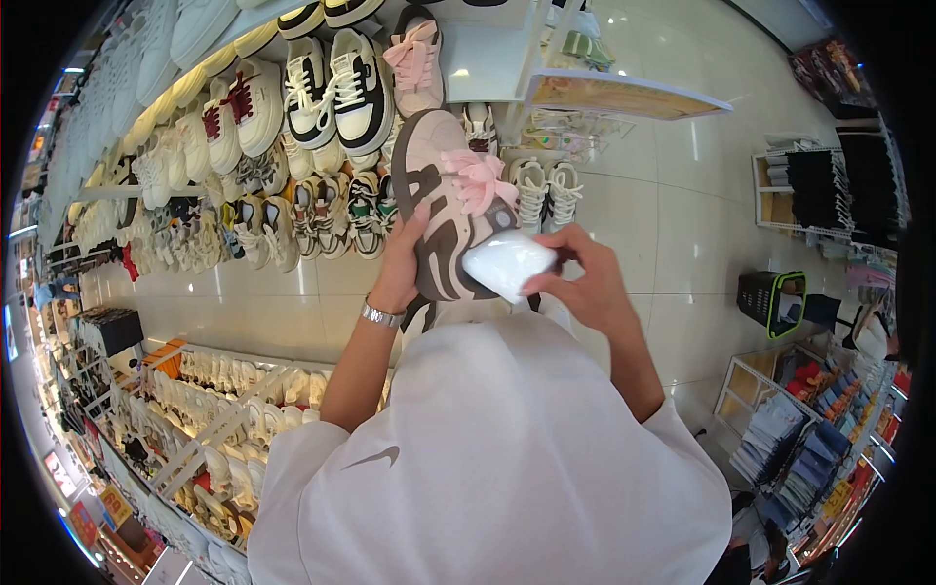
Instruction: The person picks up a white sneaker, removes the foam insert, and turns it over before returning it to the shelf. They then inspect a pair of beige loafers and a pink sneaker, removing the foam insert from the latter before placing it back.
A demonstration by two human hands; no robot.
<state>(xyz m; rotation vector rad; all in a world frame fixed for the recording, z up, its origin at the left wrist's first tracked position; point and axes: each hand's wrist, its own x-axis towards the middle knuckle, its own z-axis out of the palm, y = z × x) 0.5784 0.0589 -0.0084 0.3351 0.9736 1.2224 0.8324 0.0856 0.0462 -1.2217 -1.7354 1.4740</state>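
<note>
A pink and brown sneaker (434, 195) with pink laces is held up in front of my chest, its toe pointing away from me. My left hand (401, 263) grips its left side, fingers wrapped beneath the sole. At the heel end, a white, shiny, rounded piece (510, 265) sits at the shoe's opening, partly outside it. My right hand (585, 278) pinches the right end of this white piece between thumb and fingers. Beyond the held shoe, a similar pink sneaker (417, 73) rests on the shelf.
Shelves (487, 73) with rows of sneakers run along the far left. A lower rack of pale shoes (234, 385) stands at left. On the right are a black basket with a green rim (772, 302) and racks of folded clothes (780, 444). Tiled floor (673, 214) lies between.
</note>
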